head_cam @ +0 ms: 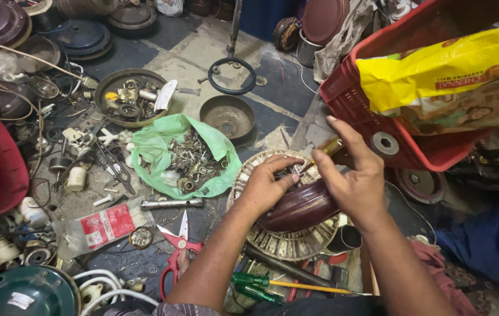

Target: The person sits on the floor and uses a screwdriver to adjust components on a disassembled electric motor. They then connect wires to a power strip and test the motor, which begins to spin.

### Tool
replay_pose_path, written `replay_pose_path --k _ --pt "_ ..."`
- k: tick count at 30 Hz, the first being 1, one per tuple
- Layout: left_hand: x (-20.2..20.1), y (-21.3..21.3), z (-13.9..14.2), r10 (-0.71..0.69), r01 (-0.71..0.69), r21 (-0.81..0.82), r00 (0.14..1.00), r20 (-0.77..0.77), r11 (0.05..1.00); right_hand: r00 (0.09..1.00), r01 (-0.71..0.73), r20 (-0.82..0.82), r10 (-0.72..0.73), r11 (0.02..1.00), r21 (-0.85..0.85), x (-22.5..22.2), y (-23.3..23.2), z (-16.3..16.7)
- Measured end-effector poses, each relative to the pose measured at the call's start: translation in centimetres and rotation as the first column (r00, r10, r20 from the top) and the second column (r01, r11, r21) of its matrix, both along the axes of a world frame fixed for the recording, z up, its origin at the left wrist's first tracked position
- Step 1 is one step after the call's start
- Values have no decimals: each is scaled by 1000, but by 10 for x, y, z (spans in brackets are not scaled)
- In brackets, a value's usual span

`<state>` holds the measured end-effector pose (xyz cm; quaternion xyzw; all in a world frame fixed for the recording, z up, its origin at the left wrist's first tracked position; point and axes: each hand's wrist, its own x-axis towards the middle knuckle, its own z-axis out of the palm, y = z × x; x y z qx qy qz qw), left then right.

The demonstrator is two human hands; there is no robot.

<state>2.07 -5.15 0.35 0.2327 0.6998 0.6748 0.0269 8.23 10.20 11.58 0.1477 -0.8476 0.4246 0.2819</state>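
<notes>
My left hand (267,186) rests on a dark maroon rounded motor housing (299,209), fingertips pinching small wires at its top. My right hand (352,175) grips a yellow-handled tool (330,146) held over the same spot, palm against the housing. The housing sits on a round slotted metal stator ring (284,243) on the floor between my forearms.
A green plastic bag (161,146) holds several screws and metal bits. Red-handled scissors (176,248), green-handled screwdrivers (255,281), a metal bowl (227,116) and a tray of parts (129,96) lie around. A red crate (366,117) with a yellow bag stands right.
</notes>
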Motion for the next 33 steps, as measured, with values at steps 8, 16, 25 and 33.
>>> replay_pose_path --k 8,16,25,33 --pt "2 3 2 9 -9 -19 1000 -7 1000 981 61 -191 -38 991 117 4 3 -4" --pt "4 2 7 21 -20 -70 1000 6 997 990 43 -136 -40 999 19 8 1 1" --pt "3 1 4 27 -29 -78 999 -33 997 980 110 -174 -94 990 85 9 -1 2" --pt "2 0 1 15 -17 -55 999 -36 998 981 71 -187 -53 993 92 8 -1 2"
